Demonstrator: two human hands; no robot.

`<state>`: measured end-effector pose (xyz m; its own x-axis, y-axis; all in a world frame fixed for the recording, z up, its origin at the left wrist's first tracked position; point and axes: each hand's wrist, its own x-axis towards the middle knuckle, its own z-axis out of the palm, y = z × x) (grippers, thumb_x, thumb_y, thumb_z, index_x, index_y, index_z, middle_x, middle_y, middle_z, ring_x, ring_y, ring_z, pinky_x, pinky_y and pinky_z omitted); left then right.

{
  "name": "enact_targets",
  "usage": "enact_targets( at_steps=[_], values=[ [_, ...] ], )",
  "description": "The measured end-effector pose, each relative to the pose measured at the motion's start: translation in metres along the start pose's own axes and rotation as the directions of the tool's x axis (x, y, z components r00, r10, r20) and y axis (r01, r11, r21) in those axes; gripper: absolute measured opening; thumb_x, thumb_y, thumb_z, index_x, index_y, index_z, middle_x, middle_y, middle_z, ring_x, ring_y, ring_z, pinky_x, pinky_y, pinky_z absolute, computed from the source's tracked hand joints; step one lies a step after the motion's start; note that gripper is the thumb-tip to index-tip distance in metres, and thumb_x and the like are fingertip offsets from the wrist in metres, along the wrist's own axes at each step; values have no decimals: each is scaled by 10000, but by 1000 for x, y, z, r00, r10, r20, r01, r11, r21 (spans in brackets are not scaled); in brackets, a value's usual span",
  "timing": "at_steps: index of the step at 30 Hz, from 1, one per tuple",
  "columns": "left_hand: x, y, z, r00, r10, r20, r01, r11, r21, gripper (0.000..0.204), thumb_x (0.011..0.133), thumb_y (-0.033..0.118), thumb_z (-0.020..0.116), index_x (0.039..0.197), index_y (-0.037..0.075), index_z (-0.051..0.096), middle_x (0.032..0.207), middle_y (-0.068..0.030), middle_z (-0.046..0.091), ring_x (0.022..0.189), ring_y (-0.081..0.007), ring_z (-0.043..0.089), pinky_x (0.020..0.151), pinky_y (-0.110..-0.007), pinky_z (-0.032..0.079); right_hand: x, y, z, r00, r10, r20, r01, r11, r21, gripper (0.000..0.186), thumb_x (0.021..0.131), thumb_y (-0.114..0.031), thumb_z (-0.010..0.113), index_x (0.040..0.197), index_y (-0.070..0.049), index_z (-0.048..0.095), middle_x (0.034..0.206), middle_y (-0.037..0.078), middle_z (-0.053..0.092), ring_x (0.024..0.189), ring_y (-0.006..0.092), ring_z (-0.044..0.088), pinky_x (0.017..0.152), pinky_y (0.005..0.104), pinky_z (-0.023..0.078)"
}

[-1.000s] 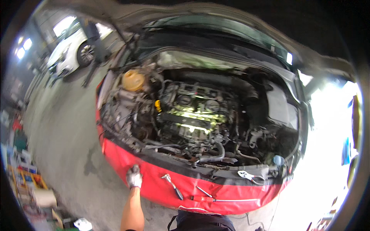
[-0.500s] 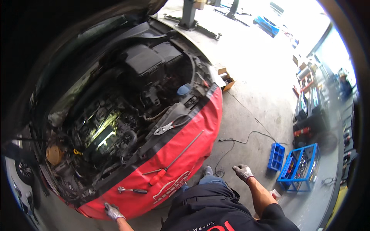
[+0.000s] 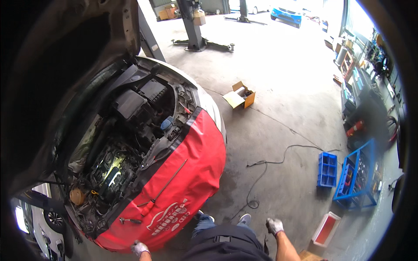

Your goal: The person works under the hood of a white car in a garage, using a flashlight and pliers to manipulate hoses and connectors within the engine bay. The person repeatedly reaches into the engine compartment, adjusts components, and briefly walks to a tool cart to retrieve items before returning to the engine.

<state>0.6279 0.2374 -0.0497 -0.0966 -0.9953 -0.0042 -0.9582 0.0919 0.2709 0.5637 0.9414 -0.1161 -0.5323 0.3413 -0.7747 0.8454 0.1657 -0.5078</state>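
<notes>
Head view: left hand (image 3: 139, 248), near red cover (image 3: 198, 150), and right hand (image 3: 274, 226), both half-curled, any grip unclear; cardboard box (image 3: 249, 101) containing dark items; compartmented blue bin (image 3: 320, 170).

Car repair workshop: raised hood (image 3: 126, 26), exposed engine (image 3: 109, 175), lift post (image 3: 190, 26), blue tool rack (image 3: 344, 198).

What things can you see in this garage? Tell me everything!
open-hooded car: 1, white, left
front cover: 1, red, over that car's front
long screwdriver: 1, red handle, on cover
ratchet: 1, silver and black, on cover
cardboard box: 1, brown, floor
cable: 1, dark, floor
compartment tray: 1, blue, floor, right
rack: 1, blue, beside that tray
small tray: 1, white and red, lower right
far car: 1, blue, top
other small things: too blurry to count
left hand: 1, whitish glove, by cover's edge
right hand: 1, whitish glove, above floor
</notes>
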Motion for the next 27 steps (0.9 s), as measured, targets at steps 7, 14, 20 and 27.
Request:
enact_targets(
  at_steps=[7,14,20,27],
  values=[
    [-170,161,-15,383,444,810,-822,564,80,462,964,498,479,1297,206,607,1428,-255,509,1222,-446,557,1021,-548,449,3,77,-36,986,163,24,-165,965,206,260,871,-275,643,909,-18,657,640,67,595,480,186,536,444,340,471],
    [-181,330,-38,346,739,578,-752,587,-300,296,962,329,575,1048,72,693,978,-205,709,922,-319,694,811,-455,528,6,22,-21,988,152,-7,-152,988,-10,267,841,-263,693,922,-11,662,708,58,618,548,167,543,483,334,453],
    [-124,378,3,404,771,493,-681,613,-401,281,925,305,665,1062,63,706,1023,-187,726,973,-300,707,841,-407,540,37,-30,12,989,122,-84,-115,990,83,300,890,-316,666,895,-16,676,685,50,617,524,168,550,481,328,470],
    [-109,369,43,541,676,500,-540,735,-410,407,944,444,614,1015,55,710,1013,-223,708,990,-392,676,856,-498,520,43,-254,90,876,-482,-33,475,872,-121,322,951,-292,632,981,23,690,710,73,648,524,130,568,484,295,478]
  ],
)
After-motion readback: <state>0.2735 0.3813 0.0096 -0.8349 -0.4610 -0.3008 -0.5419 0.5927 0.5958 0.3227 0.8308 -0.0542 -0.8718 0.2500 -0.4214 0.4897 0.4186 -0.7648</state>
